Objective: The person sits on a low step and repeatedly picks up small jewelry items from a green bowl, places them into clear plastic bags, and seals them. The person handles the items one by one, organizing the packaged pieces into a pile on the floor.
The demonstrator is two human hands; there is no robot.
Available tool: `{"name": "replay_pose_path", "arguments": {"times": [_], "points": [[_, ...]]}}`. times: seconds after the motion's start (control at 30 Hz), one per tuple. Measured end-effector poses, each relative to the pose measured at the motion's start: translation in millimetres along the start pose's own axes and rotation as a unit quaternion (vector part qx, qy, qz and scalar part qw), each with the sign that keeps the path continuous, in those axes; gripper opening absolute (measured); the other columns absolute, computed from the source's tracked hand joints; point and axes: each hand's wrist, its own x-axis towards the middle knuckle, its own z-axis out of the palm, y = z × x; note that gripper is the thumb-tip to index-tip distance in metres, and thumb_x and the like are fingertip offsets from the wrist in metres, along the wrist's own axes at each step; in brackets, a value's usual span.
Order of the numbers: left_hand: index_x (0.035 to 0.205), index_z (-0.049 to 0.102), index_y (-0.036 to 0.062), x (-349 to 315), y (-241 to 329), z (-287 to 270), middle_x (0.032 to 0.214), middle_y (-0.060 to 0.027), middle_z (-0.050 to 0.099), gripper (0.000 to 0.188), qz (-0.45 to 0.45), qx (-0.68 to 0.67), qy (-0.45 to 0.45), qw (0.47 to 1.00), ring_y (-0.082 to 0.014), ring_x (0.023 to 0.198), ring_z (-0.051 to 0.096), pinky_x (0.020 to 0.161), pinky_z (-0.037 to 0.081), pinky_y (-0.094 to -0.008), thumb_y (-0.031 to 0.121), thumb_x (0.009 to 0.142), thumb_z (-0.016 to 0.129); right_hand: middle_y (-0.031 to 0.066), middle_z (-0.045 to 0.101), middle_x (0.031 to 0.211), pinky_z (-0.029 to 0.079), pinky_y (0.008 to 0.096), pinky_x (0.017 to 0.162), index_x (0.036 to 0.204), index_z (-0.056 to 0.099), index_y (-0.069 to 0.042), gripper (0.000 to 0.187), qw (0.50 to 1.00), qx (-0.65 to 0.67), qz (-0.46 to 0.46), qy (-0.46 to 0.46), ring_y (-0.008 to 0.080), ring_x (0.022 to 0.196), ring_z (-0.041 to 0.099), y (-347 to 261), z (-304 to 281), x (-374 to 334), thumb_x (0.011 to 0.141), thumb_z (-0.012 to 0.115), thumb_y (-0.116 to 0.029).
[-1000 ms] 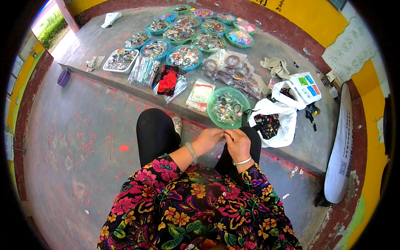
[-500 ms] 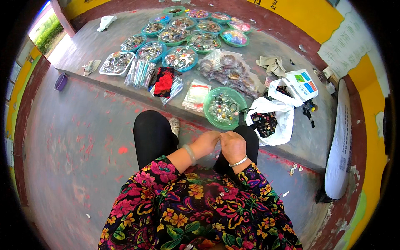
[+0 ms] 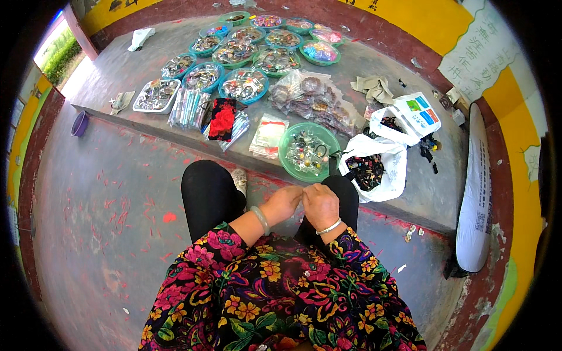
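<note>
My left hand [image 3: 283,202] and my right hand [image 3: 321,206] meet over my lap, fingers curled in and their tips pressed together. Whatever they pinch is too small or hidden to make out. Just beyond them a green basin [image 3: 285,153] sits on the raised ledge, with small clear-bagged trinkets in it. To its right stands an open white plastic bag [image 3: 399,175] full of dark, mixed-colour bands. A stack of flat clear packets [image 3: 269,136] lies left of the basin.
Several basins of bagged goods, such as a blue one [image 3: 266,96], crowd the ledge's far part. Nearer are a white tray [image 3: 140,106], a red-and-black cloth pouch [image 3: 223,120] and bagged brown items [image 3: 319,102]. A purple bucket [image 3: 80,124] stands at left. The ledge edge [image 3: 149,127] crosses before me.
My hands stay together over my lap, with the right one turned slightly more back-upward. The whole view has shifted a little; the goods on the ledge lie as before.
</note>
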Motion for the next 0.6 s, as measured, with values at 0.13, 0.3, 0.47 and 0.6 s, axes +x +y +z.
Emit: {"name": "replay_pose_path", "arguments": {"times": [0.13,0.3,0.47,0.6], "points": [[0.084,0.055,-0.0017,-0.7,-2.1,2.1,0.081,-0.0217,0.056,0.011,0.005,0.015,0.004,1.000,-0.0386,0.078,0.054,0.068,0.043,-0.0413,0.006,0.080,0.049,0.0092,0.053,0.067,0.046,0.0368,0.060,0.069,0.056,-0.006,0.003,0.999,-0.015,-0.006,-0.028,0.0270,0.066,0.055,-0.5,-0.6,-0.6,0.071,0.057,-0.009],[0.085,0.055,-0.0014,-3.3,-5.7,4.6,0.082,-0.0220,0.057,0.011,-0.008,0.026,0.000,1.000,-0.0390,0.078,0.054,0.068,0.044,-0.0419,0.007,0.080,0.049,0.0097,0.054,0.066,0.046,0.0370,0.059,0.066,0.056,-0.006,0.007,0.998,-0.034,-0.024,-0.043,0.0273,0.065,0.055,0.9,2.2,-2.0,0.072,0.056,-0.010],[0.091,0.057,0.0004,-3.4,-6.1,3.3,0.085,-0.0195,0.059,0.014,-0.012,0.034,-0.008,0.999,-0.0366,0.080,0.056,0.070,0.045,-0.0402,0.004,0.079,0.051,0.0098,0.054,0.065,0.046,0.0371,0.059,0.064,0.055,-0.007,0.008,0.999,-0.035,-0.011,-0.036,0.0274,0.064,0.056,2.0,4.4,-1.2,0.072,0.056,-0.010],[0.093,0.058,0.0016,-4.1,-8.2,4.1,0.085,-0.0186,0.060,0.016,-0.012,0.037,-0.008,0.999,-0.0355,0.079,0.057,0.069,0.046,-0.0393,0.003,0.078,0.053,0.0095,0.054,0.065,0.046,0.0369,0.058,0.064,0.056,-0.007,0.008,1.000,-0.014,-0.005,-0.020,0.0272,0.065,0.056,2.6,4.9,-1.2,0.071,0.057,-0.010]]}}
